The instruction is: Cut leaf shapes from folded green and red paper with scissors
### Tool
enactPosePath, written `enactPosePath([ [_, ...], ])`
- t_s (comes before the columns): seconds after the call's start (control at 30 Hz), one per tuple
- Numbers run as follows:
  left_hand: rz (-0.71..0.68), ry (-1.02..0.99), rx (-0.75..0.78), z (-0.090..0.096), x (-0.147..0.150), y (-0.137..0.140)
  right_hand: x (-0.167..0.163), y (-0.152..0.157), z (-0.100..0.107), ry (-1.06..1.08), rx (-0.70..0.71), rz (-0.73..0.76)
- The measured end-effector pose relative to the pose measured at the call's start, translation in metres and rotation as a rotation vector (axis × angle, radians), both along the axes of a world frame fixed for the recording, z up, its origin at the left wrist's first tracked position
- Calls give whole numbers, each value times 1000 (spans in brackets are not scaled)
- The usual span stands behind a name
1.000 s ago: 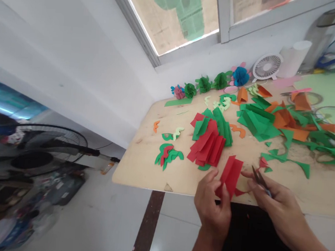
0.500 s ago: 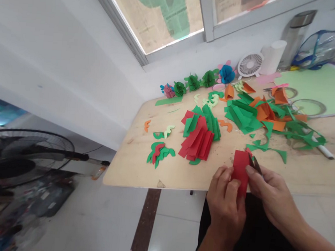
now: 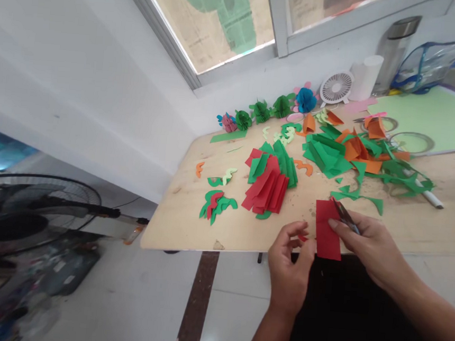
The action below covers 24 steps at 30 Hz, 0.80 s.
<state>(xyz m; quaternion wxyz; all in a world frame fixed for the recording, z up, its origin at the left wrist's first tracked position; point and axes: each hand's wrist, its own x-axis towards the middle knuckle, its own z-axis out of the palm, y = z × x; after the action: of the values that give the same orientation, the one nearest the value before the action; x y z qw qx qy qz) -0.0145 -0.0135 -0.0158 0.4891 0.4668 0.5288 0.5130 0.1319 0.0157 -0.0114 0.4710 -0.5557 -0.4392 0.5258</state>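
Observation:
My right hand (image 3: pixel 370 246) is closed around a pair of scissors (image 3: pixel 347 215) and also pins a folded-looking red paper rectangle (image 3: pixel 322 226) under its thumb. The scissor blades point up and left along the paper's upper right corner. Just left of the paper, my left hand (image 3: pixel 290 269) has its fingers curled around a small red paper piece (image 3: pixel 303 238), mostly hidden by them. Beyond the hands lies a pile of folded red papers (image 3: pixel 267 190), overlapping folded green papers (image 3: pixel 286 162). Wavy green and red cut-outs (image 3: pixel 218 204) lie to the left.
Orange (image 3: pixel 357 147) and green papers (image 3: pixel 327 152) with green offcuts (image 3: pixel 404 175) cover the table's right side. A white marker (image 3: pixel 430 196) lies there. Paper flowers (image 3: pixel 283 106), a small fan (image 3: pixel 337 88) and a bottle (image 3: pixel 397 52) stand along the wall. The table edge (image 3: pixel 204 251) is near me.
My left hand has let go of the red rectangle and moved left and down with a small red piece. The rectangle now hangs from my right hand, its lower part uncovered.

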Motion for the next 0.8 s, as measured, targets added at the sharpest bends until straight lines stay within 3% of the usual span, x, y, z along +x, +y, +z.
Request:
enactPosePath([
  [0.17, -184, -193, -282, 1, 3, 20, 4, 9, 10, -124, 88, 164],
  [0.23, -169, -241, -322, -1, 5, 22, 5, 11, 10, -164, 101, 164],
  [0.4, 10, -374, -332, -8, 6, 23, 8, 9, 2, -173, 60, 69],
  [0.5, 212, -484, -284, -8, -1, 25, 9, 3, -7, -178, 25, 51],
  [0.67, 486, -606, -181, -6, -24, 19, -16, -8, -18, -252, 55, 169],
  [0.8, 631, -624, -136, -6, -45, 7, -58, -7, -22, -152, 196, 291],
])
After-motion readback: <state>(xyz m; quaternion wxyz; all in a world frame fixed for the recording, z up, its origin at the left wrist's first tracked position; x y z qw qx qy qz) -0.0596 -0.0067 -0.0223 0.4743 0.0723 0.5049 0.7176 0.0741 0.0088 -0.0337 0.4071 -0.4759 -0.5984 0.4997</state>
